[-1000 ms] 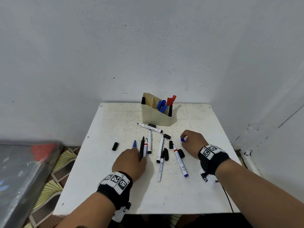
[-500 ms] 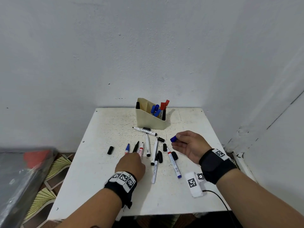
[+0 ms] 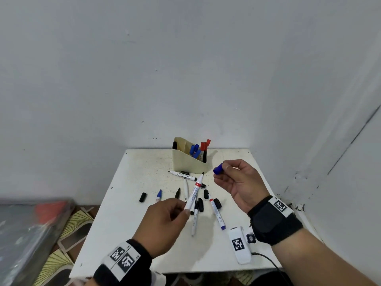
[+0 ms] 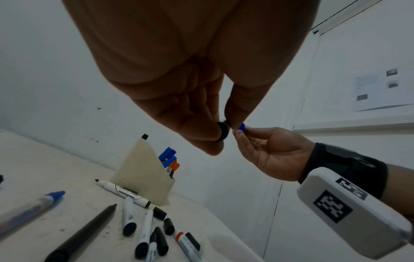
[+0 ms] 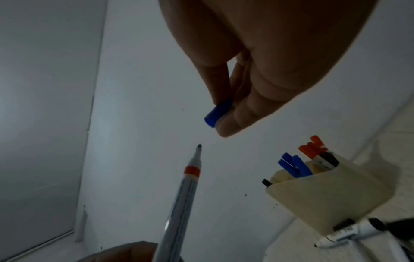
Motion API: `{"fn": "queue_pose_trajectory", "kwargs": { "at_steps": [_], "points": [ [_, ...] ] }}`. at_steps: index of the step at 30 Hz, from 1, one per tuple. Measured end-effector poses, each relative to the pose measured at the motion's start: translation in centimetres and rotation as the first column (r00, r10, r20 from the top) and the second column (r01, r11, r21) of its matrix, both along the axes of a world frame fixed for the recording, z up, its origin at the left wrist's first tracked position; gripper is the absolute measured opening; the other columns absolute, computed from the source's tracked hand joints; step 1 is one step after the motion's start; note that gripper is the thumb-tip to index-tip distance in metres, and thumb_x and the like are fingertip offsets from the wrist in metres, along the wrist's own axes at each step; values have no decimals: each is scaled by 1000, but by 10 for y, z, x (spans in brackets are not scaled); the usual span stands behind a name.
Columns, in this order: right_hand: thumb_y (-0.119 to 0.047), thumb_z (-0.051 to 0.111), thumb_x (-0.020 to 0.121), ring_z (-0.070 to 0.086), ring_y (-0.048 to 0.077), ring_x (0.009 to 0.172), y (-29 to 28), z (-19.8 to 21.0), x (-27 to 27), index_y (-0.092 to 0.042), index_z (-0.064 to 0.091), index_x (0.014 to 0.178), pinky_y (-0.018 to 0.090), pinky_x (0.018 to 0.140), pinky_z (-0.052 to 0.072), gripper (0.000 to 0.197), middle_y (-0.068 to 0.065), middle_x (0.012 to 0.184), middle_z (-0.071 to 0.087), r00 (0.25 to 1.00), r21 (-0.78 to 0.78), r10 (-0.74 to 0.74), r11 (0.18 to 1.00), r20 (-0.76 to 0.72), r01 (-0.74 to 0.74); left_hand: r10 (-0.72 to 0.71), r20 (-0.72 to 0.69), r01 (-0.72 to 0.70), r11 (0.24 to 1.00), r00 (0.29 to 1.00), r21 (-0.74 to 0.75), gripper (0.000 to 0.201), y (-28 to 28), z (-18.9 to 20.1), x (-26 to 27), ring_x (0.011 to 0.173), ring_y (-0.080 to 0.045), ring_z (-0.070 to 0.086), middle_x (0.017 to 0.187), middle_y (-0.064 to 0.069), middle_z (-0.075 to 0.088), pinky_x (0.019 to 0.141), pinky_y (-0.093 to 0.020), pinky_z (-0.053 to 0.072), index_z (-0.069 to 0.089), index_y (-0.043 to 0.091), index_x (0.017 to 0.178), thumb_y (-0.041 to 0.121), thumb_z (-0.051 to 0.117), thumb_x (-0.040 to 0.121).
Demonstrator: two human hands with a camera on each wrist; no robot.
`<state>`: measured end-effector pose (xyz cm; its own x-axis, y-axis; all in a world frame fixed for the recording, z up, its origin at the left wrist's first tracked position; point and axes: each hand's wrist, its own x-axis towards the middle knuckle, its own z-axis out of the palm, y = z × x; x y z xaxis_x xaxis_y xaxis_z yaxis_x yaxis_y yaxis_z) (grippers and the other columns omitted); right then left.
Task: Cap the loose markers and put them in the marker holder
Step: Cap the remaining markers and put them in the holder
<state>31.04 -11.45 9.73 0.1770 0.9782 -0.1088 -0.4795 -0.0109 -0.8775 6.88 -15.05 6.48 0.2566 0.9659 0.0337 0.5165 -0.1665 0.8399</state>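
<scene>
My left hand [image 3: 184, 208] pinches the rear end of an uncapped white marker with a red band [image 3: 194, 189], lifted off the table, its dark tip pointing up and right. My right hand [image 3: 224, 172] hovers palm-up just right of that tip and pinches a blue cap [image 3: 218, 169] between thumb and fingertips. The right wrist view shows the blue cap [image 5: 218, 112] a short way above the marker's tip [image 5: 199, 146]. The beige marker holder [image 3: 188, 162] stands at the table's back with several capped blue, red and black markers in it.
Several loose markers and caps lie on the white table [image 3: 127, 234], among them a black cap [image 3: 142, 197], a blue-tipped marker [image 3: 158, 196] and a marker with a blue end [image 3: 216, 212]. A white tagged device [image 3: 240, 246] with a cable lies front right. Walls close the back and right.
My left hand lifted the red-banded marker off the table and angled it toward the right hand. My right hand rose with the blue cap and turned palm-up.
</scene>
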Motion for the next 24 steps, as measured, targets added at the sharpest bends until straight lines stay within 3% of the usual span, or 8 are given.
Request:
{"fn": "queue_pose_trajectory", "kwargs": {
  "at_steps": [6, 12, 17, 24],
  "points": [
    [-5, 63, 99, 71, 29, 79, -13, 22, -12, -2, 62, 105, 39, 76, 61, 7, 24, 94, 73, 994, 73, -10, 997, 113, 2, -23, -1, 23, 996, 1000, 86, 13, -14, 13, -2, 71, -17, 68, 74, 2, 73, 72, -39, 56, 73, 28, 84, 32, 66, 94],
    [-3, 63, 98, 70, 28, 77, -24, 32, -18, 0, 62, 105, 39, 76, 61, 7, 27, 96, 73, 984, 104, 27, 994, 176, -46, -55, -32, 59, 986, 998, 153, 18, -21, 24, -1, 62, -8, 56, 67, 8, 66, 61, -22, 44, 71, 28, 79, 31, 65, 95],
    [-2, 62, 98, 70, 29, 78, -28, 38, -21, 1, 62, 104, 41, 77, 62, 7, 28, 96, 73, 972, 128, 26, 990, 232, -57, -57, -38, 63, 983, 998, 170, 18, -24, 29, -4, 62, -4, 55, 63, 19, 61, 60, -14, 38, 70, 32, 78, 29, 65, 95],
    [-2, 63, 97, 69, 33, 80, -29, 41, -23, 5, 60, 107, 39, 73, 63, 12, 29, 95, 73, 947, 114, 3, 993, 321, -42, -42, -21, 45, 982, 999, 183, 12, -25, 36, -5, 65, -4, 61, 66, 19, 67, 61, -12, 42, 72, 31, 86, 28, 66, 96]
  ]
}}
